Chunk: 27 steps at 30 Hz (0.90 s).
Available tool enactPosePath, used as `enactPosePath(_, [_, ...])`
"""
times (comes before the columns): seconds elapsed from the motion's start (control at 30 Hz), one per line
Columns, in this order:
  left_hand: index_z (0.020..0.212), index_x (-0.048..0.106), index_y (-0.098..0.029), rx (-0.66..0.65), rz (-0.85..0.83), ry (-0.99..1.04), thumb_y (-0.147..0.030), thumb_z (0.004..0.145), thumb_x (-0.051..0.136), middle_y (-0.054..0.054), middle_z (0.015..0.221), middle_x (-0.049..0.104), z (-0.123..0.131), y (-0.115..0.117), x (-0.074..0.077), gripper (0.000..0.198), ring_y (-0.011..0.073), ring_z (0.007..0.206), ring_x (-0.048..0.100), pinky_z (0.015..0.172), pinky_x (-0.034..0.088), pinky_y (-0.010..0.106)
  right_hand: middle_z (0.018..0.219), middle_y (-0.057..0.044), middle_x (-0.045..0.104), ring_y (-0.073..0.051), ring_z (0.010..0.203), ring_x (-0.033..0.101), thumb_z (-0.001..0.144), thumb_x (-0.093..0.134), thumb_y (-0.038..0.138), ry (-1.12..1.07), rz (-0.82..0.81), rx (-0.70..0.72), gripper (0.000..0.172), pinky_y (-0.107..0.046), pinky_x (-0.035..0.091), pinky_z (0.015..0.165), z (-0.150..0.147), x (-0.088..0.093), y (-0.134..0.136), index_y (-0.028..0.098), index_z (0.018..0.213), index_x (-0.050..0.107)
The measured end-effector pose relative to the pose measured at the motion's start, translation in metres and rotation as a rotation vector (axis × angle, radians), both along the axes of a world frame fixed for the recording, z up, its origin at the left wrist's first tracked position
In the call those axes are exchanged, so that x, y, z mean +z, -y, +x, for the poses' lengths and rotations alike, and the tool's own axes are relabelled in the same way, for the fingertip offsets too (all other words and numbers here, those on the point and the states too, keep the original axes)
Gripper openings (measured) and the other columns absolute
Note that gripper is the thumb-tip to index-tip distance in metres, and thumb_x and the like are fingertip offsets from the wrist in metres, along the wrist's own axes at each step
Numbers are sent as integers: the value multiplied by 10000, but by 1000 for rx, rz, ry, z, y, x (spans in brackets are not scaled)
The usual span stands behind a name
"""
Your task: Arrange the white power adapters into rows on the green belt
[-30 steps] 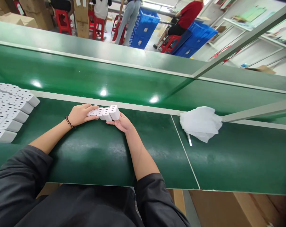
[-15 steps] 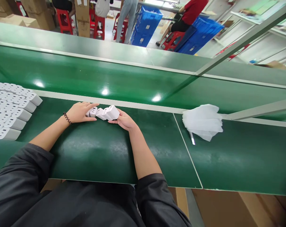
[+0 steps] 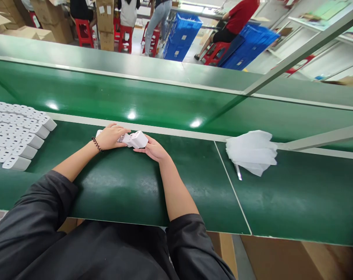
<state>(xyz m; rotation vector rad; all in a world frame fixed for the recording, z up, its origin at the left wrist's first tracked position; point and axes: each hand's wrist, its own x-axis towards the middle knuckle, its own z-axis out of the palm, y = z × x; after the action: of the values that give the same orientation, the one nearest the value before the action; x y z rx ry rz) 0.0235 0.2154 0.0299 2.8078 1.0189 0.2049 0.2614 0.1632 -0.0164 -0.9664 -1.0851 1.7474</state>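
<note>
**Both hands on a short row of white blocks**

The green tabletop (image 3: 112, 198) spans the whole frame under my arms. A pale slanting bar (image 3: 299, 50) cuts across the upper right, in front of the room behind. Beyond the tabletop, at top centre and upper right, stand blue crates (image 3: 184, 35); cardboard boxes (image 3: 52, 21) fill the upper left, and people sit or stand among red stools (image 3: 84, 33). At the left edge lies a large block of slotted white pieces (image 3: 16, 130), packed side by side, well apart from my hands. Right of centre, fanned white sheets (image 3: 250, 151) lie near the foot of another bar.

My left hand (image 3: 110, 138) and right hand (image 3: 153, 148) are apart, each closed on the short row (image 3: 139, 139) at mid-frame. Its long axis runs left to right, dipping slightly rightward; slotted ends turn to the upper left, a plain side to the lower right. My left hand hides part of it. A coiled dark bracelet (image 3: 96, 144) rings my left wrist.
</note>
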Motion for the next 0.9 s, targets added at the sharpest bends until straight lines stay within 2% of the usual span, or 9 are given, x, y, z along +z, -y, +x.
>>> enactPosePath(0.1, [1200, 667, -186, -26, 31, -40, -462, 856, 650, 112, 1160, 723, 7, -5, 2, 441, 288, 1108, 644, 1103, 373, 468, 1388, -41, 627, -242, 1227, 636, 827, 719, 299, 2, 11, -3, 409, -505, 589, 1009, 1, 3, 1, 285, 1228, 645])
enactPosePath(0.23, [1169, 707, -184, -30, 69, -103, -511, 860, 604, 132, 1051, 719, 3, -8, 11, 461, 319, 1068, 612, 986, 436, 457, 1362, -47, 645, -259, 1226, 633, 788, 742, 287, -10, 19, 0, 421, -518, 595, 995, 2, 2, -1, 275, 1201, 661])
enactPosePath(0.33, [1267, 666, -187, 1, 64, -154, -484, 858, 608, 146, 1097, 701, 6, -4, 14, 509, 330, 1080, 601, 967, 437, 453, 1375, -31, 636, -253, 1239, 625, 787, 733, 299, -27, 31, -19, 436, -522, 587, 1007, 3, -2, -3, 293, 1213, 642])
enactPosePath(0.47, [1464, 471, -194, 17, 8, -93, -531, 859, 624, 134, 1281, 664, 16, 0, 12, 709, 316, 1198, 591, 1031, 415, 433, 1299, -30, 671, -244, 1183, 655, 781, 723, 323, -18, 46, -33, 416, -514, 609, 969, 3, -5, -4, 297, 1185, 632])
enactPosePath(0.57, [1374, 551, -199, 20, -33, -55, -554, 882, 608, 117, 1208, 706, 21, -1, 9, 610, 296, 1130, 644, 1006, 434, 416, 1263, -33, 680, -245, 1142, 664, 760, 737, 353, 19, 68, -44, 420, -486, 636, 915, 1, -6, -4, 291, 1165, 646])
enactPosePath(0.7, [1300, 599, -171, 39, -13, -65, -514, 880, 617, 123, 1182, 704, 20, -4, 6, 542, 292, 1091, 660, 953, 474, 395, 1280, -24, 657, -230, 1154, 629, 724, 748, 316, 100, 136, -122, 461, -428, 626, 933, 0, -8, -9, 277, 1177, 674])
enactPosePath(0.8, [1248, 624, -145, 61, 13, -88, -509, 879, 610, 142, 1156, 697, 19, -3, 4, 518, 310, 1087, 654, 947, 483, 411, 1203, -31, 666, -192, 1000, 649, 700, 712, 259, 160, 177, -189, 490, -370, 642, 849, 0, -11, -12, 253, 1189, 687])
enactPosePath(0.9, [1239, 626, -133, 76, 29, -106, -523, 884, 599, 157, 1146, 685, 20, 1, 3, 528, 327, 1083, 651, 939, 486, 433, 1043, -7, 662, -131, 774, 650, 725, 661, 256, 178, 179, -200, 605, -317, 642, 715, 4, -11, -12, 291, 1327, 608])
